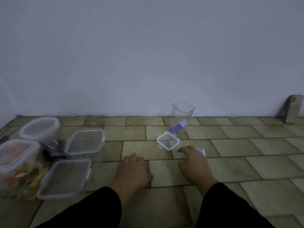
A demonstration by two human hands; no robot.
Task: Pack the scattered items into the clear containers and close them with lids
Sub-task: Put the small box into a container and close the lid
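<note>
A tall clear container (182,112) stands open near the wall with a blue packet (178,126) leaning inside it. Its square clip lid (168,141) lies on the tiled floor just in front. My right hand (195,163) rests palm down over a second blue packet (201,151), whose corner shows past the fingers; whether the fingers grip it is unclear. My left hand (133,170) lies flat on the floor, holding nothing. At the left sit two flat lidded clear boxes (85,141) (65,177).
A round white tub (40,129) and a lidded box with orange contents (16,153) stand far left, over colourful wrappers (24,180) and dark packets (51,153). A phone (293,111) leans against the wall at far right.
</note>
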